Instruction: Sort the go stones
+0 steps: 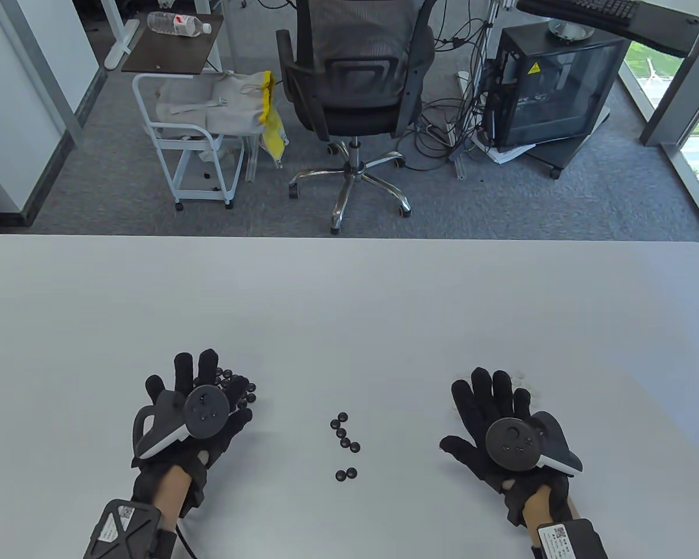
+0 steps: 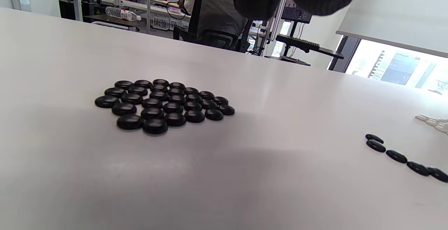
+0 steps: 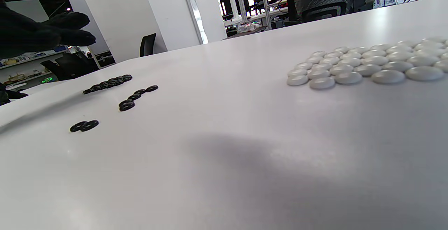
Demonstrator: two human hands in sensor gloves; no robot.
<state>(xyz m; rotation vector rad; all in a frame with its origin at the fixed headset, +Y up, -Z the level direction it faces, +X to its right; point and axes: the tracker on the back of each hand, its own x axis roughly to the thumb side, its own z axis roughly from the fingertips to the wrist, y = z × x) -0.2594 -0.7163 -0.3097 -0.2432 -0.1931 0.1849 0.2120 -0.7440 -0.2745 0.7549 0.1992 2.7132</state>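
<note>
White worktop (image 1: 349,303) carries glossy black stones (image 2: 162,104) left, white stones (image 3: 367,63) right, strays (image 1: 345,437) between; far half bare. Left hand (image 1: 195,407) and right hand (image 1: 501,425) hover spread.

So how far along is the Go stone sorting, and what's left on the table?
Mostly done. The black pile lies grouped under the left hand, and the white pile under the right hand. Neither hand holds a stone; both are open. Left: seven loose black stones mid-table, a line of five and a pair, to join the black pile.
</note>
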